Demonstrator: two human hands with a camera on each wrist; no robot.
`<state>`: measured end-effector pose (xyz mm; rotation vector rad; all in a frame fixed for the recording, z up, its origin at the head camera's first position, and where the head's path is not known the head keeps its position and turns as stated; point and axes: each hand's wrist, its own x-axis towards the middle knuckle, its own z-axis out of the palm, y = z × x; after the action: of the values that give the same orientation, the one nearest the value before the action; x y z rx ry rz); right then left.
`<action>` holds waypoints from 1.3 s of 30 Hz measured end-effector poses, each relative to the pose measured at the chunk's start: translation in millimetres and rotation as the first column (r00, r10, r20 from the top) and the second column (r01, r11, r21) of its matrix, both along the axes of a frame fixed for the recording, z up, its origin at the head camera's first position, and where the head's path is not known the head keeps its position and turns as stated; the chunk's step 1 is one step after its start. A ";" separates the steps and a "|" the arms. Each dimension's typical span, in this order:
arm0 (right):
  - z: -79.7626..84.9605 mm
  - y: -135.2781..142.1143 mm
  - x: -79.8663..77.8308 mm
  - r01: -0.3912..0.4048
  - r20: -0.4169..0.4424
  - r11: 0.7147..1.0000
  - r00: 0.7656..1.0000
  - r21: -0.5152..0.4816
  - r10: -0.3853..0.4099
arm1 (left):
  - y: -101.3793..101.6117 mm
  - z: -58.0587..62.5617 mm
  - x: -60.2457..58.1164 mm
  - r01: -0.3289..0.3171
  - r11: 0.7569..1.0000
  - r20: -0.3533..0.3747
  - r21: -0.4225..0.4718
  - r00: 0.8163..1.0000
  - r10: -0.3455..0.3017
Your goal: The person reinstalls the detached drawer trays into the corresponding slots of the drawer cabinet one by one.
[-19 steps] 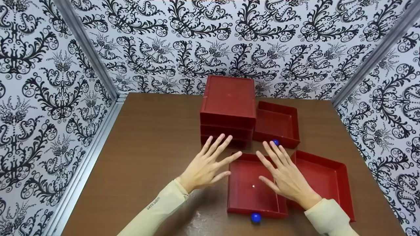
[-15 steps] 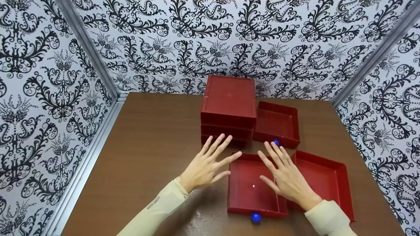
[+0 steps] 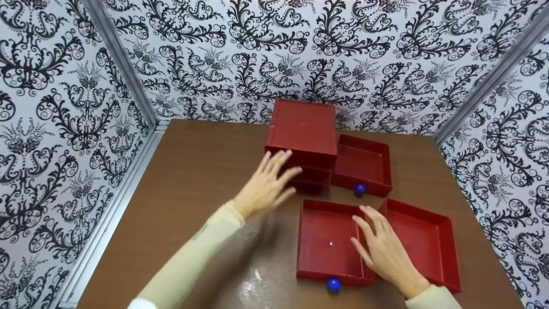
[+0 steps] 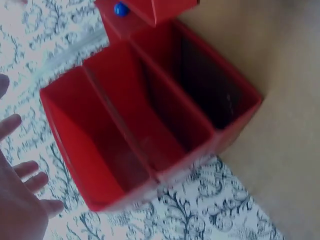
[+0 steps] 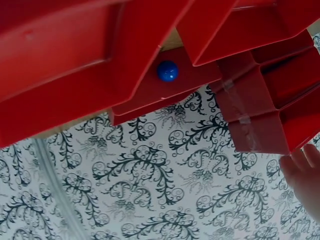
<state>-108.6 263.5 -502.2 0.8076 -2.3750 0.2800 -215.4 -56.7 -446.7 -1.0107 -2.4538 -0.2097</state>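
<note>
A red drawer cabinet [image 3: 302, 126] stands at the back, its three slots [image 4: 145, 120] showing without drawers in the left wrist view. My left hand [image 3: 263, 186] is raised in front of the cabinet's left front edge, fingers spread and slightly bent, holding nothing. My right hand [image 3: 388, 251] hovers with loosely bent fingers over the adjoining walls of the near red drawer [image 3: 328, 240] and the right red drawer [image 3: 422, 236]. A third red drawer [image 3: 362, 161] lies beside the cabinet. Round blue knobs sit on the fronts of the near drawer [image 3: 333, 284] and third drawer [image 5: 167, 71].
The brown table [image 3: 193, 171] extends to the left of the cabinet. Patterned black-and-white panels [image 3: 257, 56] stand at the back and both sides. Metal profiles [image 3: 128, 68] join them at the corners.
My left hand has moved up and slightly left toward the cabinet front. My right hand has drawn down and right, its fingers bending more. The drawers stay put while the view shifts slightly.
</note>
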 end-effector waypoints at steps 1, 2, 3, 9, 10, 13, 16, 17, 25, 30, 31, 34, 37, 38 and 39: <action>-1.7 2.0 4.1 0.017 0.019 1.000 1.000 -0.003 -0.017 | -1.4 4.6 -6.1 -0.015 1.000 0.026 0.008 1.000 0.015; -3.5 4.0 8.4 0.035 0.041 0.999 0.999 -0.006 -0.034 | -2.8 9.2 -12.2 -0.029 0.999 0.053 0.017 0.998 0.028; -5.4 6.0 13.1 0.054 0.072 0.999 0.996 -0.006 -0.053 | -4.4 13.7 -18.3 -0.046 0.999 0.081 0.027 0.996 0.043; -18.9 11.8 38.5 0.243 0.285 0.970 0.931 -0.022 -0.227 | -12.6 32.0 -49.4 -0.150 0.980 0.187 0.131 0.974 0.124; -21.2 11.8 41.3 0.273 0.308 0.962 0.917 -0.027 -0.252 | -13.5 33.0 -52.8 -0.166 0.974 0.199 0.154 0.971 0.133; -26.6 11.4 48.0 0.344 0.359 0.938 0.880 -0.032 -0.310 | -14.3 33.1 -60.1 -0.201 0.958 0.227 0.203 0.962 0.154; -30.5 8.7 53.3 0.408 0.415 0.912 0.837 -0.037 -0.357 | -13.2 31.0 -64.0 -0.225 0.949 0.262 0.222 0.951 0.165; -31.4 7.4 54.8 0.426 0.435 0.904 0.820 -0.033 -0.371 | -12.7 30.3 -65.1 -0.235 0.945 0.272 0.226 0.947 0.171; -38.2 -0.6 61.8 0.464 0.508 0.884 0.775 -0.056 -0.375 | -10.6 28.3 -72.3 -0.352 0.895 0.419 0.273 0.881 0.219; -33.5 2.3 72.2 0.449 0.616 0.890 0.723 -0.075 -0.313 | -9.9 26.8 -74.7 -0.348 0.892 0.468 0.288 0.864 0.186; -32.5 3.6 74.5 0.442 0.644 0.893 0.707 -0.081 -0.292 | -10.3 26.3 -74.8 -0.343 0.892 0.470 0.295 0.864 0.177; -34.6 9.5 80.3 0.343 0.642 0.934 0.738 -0.095 -0.206 | -11.5 25.4 -75.0 -0.333 0.883 0.468 0.331 0.870 0.153; -44.6 16.8 81.0 0.160 0.488 0.982 0.868 -0.104 -0.090 | -12.2 25.0 -75.3 -0.325 0.869 0.459 0.373 0.879 0.132; -48.7 19.3 80.3 0.091 0.422 0.990 0.906 -0.107 -0.038 | -12.4 25.0 -75.3 -0.325 0.864 0.459 0.385 0.879 0.126; -52.9 21.5 78.9 0.029 0.347 0.994 0.938 -0.108 0.010 | -12.4 24.8 -75.4 -0.326 0.858 0.461 0.397 0.879 0.121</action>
<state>-29.6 285.0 -555.1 0.7430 -2.6600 0.5891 -290.8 -69.1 -421.9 -0.4852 -2.6706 -0.9798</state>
